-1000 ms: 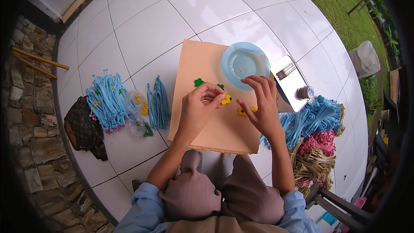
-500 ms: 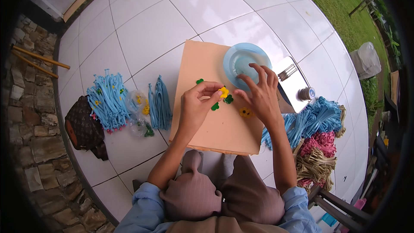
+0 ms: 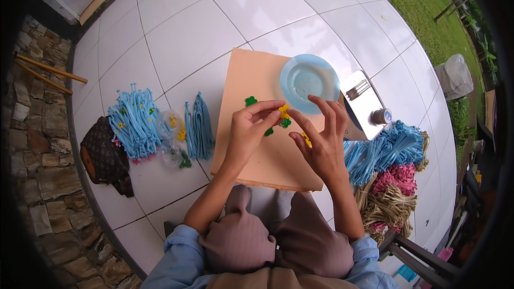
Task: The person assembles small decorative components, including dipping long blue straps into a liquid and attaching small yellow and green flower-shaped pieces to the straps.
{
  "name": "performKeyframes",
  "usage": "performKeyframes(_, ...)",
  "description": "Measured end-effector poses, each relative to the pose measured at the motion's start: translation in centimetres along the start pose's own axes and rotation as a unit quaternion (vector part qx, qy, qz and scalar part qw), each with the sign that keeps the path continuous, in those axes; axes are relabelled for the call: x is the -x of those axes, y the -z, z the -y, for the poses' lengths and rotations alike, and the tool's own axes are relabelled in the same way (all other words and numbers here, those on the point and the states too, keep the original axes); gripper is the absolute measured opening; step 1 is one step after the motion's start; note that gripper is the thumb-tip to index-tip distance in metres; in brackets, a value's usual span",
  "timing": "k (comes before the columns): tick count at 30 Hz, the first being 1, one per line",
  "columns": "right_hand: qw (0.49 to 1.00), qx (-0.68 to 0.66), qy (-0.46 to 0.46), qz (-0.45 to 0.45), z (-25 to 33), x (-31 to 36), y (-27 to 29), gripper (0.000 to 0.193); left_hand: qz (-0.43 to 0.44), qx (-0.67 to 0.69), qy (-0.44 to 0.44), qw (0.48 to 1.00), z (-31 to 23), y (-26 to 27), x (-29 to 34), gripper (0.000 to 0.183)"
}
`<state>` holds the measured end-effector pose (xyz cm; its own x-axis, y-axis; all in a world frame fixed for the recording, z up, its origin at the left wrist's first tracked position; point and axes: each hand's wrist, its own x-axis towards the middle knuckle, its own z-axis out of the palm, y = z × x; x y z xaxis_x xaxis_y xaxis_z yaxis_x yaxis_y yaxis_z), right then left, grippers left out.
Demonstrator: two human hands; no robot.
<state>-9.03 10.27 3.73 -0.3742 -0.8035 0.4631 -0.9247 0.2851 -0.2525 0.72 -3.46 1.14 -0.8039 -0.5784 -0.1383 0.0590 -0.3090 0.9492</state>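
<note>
My left hand (image 3: 247, 131) pinches a small yellow flower-shaped piece (image 3: 284, 109) between thumb and fingertips above a peach-coloured board (image 3: 251, 67). Close to that piece is the index fingertip of my right hand (image 3: 327, 147); whether they touch I cannot tell. The right thumb is apart from the index finger, and the other fingers are spread. Small green flower-shaped pieces (image 3: 250, 100) lie on the board near the left fingers. Another yellow flower piece (image 3: 306, 138) is partly hidden by my right hand. A light blue bowl (image 3: 286, 78) sits at the board's far right.
Right of the bowl, a white tray-like surface (image 3: 369, 120) bears metal pins and a small round container (image 3: 381, 116). Blue (image 3: 401, 144), pink and beige bundles lie at right. Blue strips (image 3: 134, 123), a clear bag (image 3: 170, 134) and a brown bag (image 3: 105, 152) lie at left.
My right hand has come down and nearer, its index finger moving from over the bowl to the yellow flower piece. The left hand, still pinching that piece, has shifted slightly right.
</note>
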Motion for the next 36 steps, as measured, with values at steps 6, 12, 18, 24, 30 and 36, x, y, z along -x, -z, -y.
performKeyframes(6, 1.0, 0.018, 0.005, -0.005, 0.0, 0.2, -0.2, 0.041, -0.003, 0.019, 0.018, 1.0, -0.7, -0.3, 0.4, 0.025)
performKeyframes(12, 0.999, 0.034, 0.007, -0.007, 0.4, 0.1, 0.1, 0.038, 0.0, 0.048, 0.041, 0.998, -1.3, 0.0, 0.6, 0.024)
performKeyframes(18, 0.996, -0.03, -0.078, -0.015, -0.4, 0.8, 1.1, 0.033, -0.045, -0.055, -0.018, 0.997, -0.6, 1.8, 0.9, 0.019)
performKeyframes(24, 0.985, -0.089, -0.134, 0.067, -1.9, 2.8, 1.2, 0.03, -0.094, -0.247, -0.036, 0.964, -0.3, 3.8, 3.2, 0.016)
performKeyframes(30, 0.99, -0.06, -0.083, 0.093, -1.5, 2.5, 0.4, 0.032, -0.134, -0.388, -0.093, 0.907, -0.1, 3.2, 3.1, 0.014)
performKeyframes(36, 0.985, -0.098, -0.088, 0.115, -1.5, 2.5, 0.2, 0.031, -0.15, -0.477, -0.132, 0.856, -1.1, 2.0, 3.2, 0.015)
